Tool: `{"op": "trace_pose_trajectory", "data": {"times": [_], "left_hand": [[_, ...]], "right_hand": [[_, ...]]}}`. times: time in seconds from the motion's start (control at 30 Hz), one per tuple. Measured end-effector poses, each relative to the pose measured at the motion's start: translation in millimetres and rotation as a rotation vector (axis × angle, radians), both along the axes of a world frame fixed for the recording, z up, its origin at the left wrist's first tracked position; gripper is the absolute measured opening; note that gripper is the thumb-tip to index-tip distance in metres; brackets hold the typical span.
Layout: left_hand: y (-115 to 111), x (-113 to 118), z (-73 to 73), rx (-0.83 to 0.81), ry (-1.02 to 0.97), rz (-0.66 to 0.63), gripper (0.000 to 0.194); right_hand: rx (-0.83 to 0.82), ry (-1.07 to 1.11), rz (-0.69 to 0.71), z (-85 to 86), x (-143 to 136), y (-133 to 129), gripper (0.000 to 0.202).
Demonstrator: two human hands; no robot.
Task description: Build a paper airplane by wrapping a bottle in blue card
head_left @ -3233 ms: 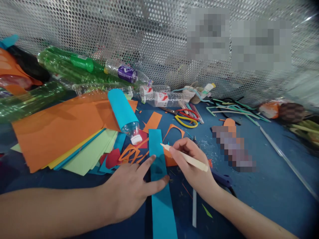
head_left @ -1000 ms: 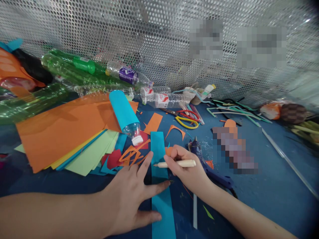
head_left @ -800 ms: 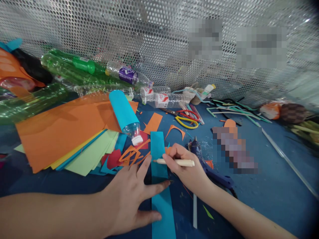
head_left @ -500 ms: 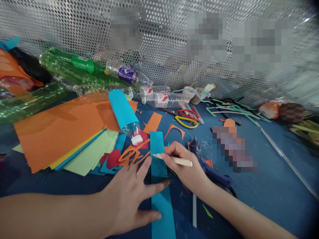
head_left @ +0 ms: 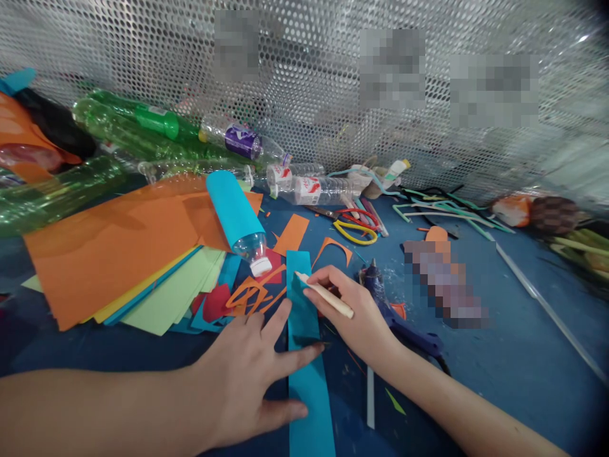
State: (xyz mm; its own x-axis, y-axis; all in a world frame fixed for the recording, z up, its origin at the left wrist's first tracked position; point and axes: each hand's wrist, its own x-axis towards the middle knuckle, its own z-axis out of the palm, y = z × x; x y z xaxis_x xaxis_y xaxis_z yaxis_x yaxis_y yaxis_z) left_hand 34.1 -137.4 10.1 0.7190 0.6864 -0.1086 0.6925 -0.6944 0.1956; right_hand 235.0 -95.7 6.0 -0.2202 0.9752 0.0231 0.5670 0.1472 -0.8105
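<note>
A long blue paper strip (head_left: pixel 309 393) lies lengthwise on the dark blue table. My left hand (head_left: pixel 252 371) is open, its fingers spread, with several fingertips resting on the strip. A cream-coloured pen (head_left: pixel 335 301) is pinched in my right hand (head_left: pixel 354 311), its tip at the upper part of the strip. Just beyond, to the left, a clear bottle wrapped in blue paper (head_left: pixel 235 209) lies with its white cap toward me. Orange paper scraps (head_left: pixel 252 295) and a red piece (head_left: pixel 216 303) are left of the strip.
Coloured sheets (head_left: pixel 114 241) are stacked at the left. Green bottles (head_left: pixel 128 133) and clear bottles (head_left: pixel 323 189) line the perforated metal panel (head_left: pixel 304 76). Scissors (head_left: pixel 356 231) lie beyond my right hand; a blue glue gun (head_left: pixel 413 333) lies beside it. A clear stick (head_left: pixel 528 279) is farther right.
My right hand has shifted slightly up and left with the pen, whose tip is now higher on the strip and whose body tilts more steeply. My left hand stays almost in place.
</note>
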Motion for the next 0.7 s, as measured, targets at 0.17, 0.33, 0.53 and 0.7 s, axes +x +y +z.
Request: {"op": "trace_pose_trajectory", "data": {"times": [0.17,0.33,0.53,0.7], "left_hand": [[0.1,0.9,1.2,-0.006,0.019,0.012,0.063],[-0.7,1.8,1.7,0.01,0.009,0.021,0.064],[-1.7,1.8,0.5,0.038,-0.008,0.025,0.065],[-1.5,0.5,-2.3,0.051,-0.032,0.019,0.067]], "right_hand": [[0.039,-0.047,-0.025,-1.7,1.3,0.2,0.008],[0.045,-0.05,-0.026,-0.7,0.4,-0.5,0.011],[0.099,-0.046,-0.04,1.0,0.2,-4.1,0.012],[0.117,0.003,-0.052,2.8,0.0,-6.2,0.018]]}}
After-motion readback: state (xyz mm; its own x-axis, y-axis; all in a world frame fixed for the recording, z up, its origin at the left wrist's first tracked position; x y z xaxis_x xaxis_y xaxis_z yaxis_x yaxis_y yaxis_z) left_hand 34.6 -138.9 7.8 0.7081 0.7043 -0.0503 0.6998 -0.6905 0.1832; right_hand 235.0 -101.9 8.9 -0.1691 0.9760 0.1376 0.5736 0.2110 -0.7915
